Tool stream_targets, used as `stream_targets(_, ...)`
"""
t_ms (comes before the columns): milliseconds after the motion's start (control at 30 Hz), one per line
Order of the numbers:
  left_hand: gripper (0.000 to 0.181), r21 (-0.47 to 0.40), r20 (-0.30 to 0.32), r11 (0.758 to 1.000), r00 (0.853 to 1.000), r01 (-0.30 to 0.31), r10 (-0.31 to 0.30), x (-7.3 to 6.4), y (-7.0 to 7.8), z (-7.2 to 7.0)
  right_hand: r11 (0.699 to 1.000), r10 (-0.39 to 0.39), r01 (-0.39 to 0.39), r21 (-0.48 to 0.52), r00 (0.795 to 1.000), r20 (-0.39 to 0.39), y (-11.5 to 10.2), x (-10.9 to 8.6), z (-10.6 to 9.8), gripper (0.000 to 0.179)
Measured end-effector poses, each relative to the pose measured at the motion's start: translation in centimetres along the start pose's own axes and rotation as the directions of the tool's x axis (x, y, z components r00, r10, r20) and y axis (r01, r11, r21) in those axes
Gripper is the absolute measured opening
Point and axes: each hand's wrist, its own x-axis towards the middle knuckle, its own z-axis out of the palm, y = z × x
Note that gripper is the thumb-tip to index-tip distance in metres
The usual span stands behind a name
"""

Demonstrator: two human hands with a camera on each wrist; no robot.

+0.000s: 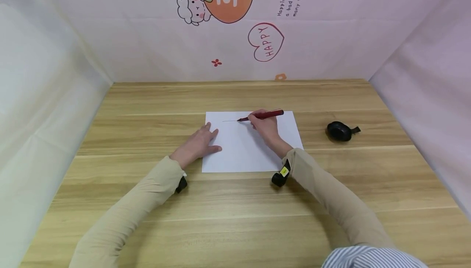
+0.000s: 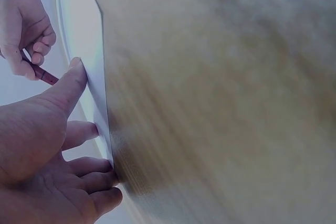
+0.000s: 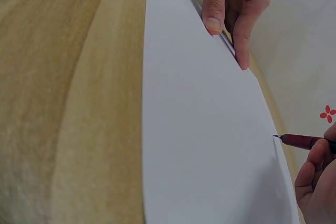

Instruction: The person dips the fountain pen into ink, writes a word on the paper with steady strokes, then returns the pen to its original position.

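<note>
A white sheet of paper (image 1: pixel 239 149) lies on the wooden table, with a thin straight line drawn near its far edge. My right hand (image 1: pixel 265 128) pinches a dark red pen (image 1: pixel 270 114), its tip touching the paper at the line's right end. In the right wrist view the pen (image 3: pixel 299 141) points left, its dark tip on the sheet (image 3: pixel 205 119). My left hand (image 1: pixel 198 143) rests on the paper's left edge, fingers spread. Seen from the left wrist, the thumb and fingertips of the left hand (image 2: pixel 58 140) press along the sheet's edge.
A black oval object (image 1: pixel 339 131) with a short tab lies on the table (image 1: pixel 368 170) to the right. Beyond the table's far edge hangs a printed white cloth (image 1: pixel 154 47); more pale cloth flanks both sides. A dark camera (image 1: pixel 280 178) is strapped at my right wrist.
</note>
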Motion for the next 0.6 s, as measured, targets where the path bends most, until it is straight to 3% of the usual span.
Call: stream_targets(600,0.070,0.012,0.006,1.000,1.000,-0.010,0.010,0.0,-0.1,0.0,1.000,0.016,-0.016,-0.005,1.000,-0.025,0.5,0.3,-1.4,0.022)
